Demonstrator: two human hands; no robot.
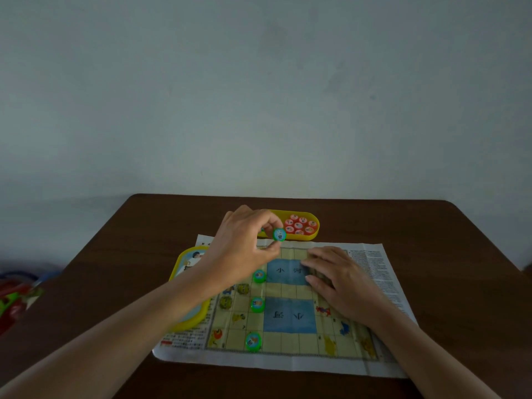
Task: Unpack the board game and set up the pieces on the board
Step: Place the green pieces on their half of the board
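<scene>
Behind the board (288, 348), left hand (244, 249) pinching green piece (279, 235) overlaps yellow tray (315, 232).

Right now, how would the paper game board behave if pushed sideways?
Probably floppy: the paper game board is a thin creased sheet, so it may buckle. The right hand resting on it suggests it shifts easily. The green pieces on it could slide.

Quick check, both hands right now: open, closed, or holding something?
Left hand: pinches a green game piece.
Right hand: open, fingers resting flat on the paper board.
</scene>
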